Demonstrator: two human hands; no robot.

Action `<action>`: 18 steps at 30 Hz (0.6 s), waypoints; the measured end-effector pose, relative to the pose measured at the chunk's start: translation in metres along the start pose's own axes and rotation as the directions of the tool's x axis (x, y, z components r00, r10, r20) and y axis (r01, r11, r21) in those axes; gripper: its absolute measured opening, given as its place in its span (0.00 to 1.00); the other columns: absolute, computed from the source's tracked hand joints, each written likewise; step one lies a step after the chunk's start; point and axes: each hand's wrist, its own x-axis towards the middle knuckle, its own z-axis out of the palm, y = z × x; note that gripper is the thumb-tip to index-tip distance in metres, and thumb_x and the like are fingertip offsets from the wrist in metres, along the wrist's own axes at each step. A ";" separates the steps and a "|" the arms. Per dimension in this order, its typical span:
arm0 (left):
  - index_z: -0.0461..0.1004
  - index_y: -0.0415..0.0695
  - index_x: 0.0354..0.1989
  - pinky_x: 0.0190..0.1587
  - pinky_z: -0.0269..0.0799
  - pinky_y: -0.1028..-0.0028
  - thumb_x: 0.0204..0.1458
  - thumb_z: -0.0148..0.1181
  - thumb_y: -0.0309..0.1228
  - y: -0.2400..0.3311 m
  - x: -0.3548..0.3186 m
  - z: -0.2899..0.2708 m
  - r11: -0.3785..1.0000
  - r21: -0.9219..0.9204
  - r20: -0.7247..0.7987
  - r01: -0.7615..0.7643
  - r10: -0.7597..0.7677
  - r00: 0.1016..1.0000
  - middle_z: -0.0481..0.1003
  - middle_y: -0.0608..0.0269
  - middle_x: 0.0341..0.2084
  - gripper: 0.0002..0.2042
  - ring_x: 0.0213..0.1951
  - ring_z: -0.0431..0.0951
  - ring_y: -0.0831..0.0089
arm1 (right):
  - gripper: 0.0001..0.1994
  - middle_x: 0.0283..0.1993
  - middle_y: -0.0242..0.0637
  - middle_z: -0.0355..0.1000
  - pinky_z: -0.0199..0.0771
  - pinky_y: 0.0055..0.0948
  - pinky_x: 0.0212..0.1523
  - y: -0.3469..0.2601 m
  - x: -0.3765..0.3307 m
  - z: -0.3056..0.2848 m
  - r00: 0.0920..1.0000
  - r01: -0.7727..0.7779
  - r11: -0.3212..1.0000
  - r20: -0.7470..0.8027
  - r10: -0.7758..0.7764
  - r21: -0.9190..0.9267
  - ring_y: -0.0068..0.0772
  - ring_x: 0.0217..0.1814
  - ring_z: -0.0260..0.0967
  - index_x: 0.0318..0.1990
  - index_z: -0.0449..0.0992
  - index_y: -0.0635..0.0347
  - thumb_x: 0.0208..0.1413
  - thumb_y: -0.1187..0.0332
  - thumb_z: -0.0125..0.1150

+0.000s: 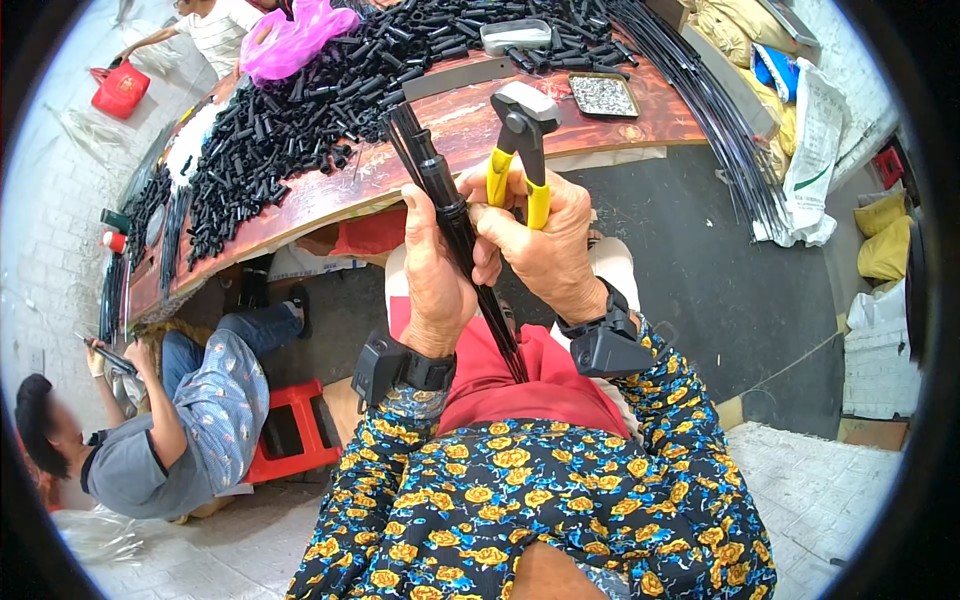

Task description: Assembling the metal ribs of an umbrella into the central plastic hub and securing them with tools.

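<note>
My left hand (pixel 432 275) grips a bundle of thin black rods (pixel 492 312) with a black plastic sleeve (pixel 432 172) fitted over their upper end. The rods run down between my hands toward my lap. My right hand (pixel 548 245) holds yellow-handled pliers (pixel 520 150), their metal head pointing up and away from me, just right of the sleeve. Both wrists carry black strapped devices.
A long wooden table (pixel 470 125) ahead is covered with several black plastic tubes (pixel 300 110), a pink bag (pixel 290 40), a tray of small metal parts (pixel 603 95) and a grey box (pixel 516 36). Long black rods (pixel 720 130) lie right. A seated person (pixel 160 420) works at left.
</note>
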 end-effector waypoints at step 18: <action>0.66 0.41 0.56 0.15 0.54 0.80 0.59 0.33 0.63 -0.002 0.001 -0.003 0.999 -0.031 0.000 0.010 -0.010 1.000 0.64 0.70 0.14 0.36 0.12 0.58 0.81 | 0.07 0.22 0.31 0.71 0.68 0.19 0.14 -0.002 0.003 -0.001 1.000 0.022 1.000 -0.010 -0.021 0.018 0.17 0.16 0.68 0.39 0.73 0.66 0.51 0.82 0.55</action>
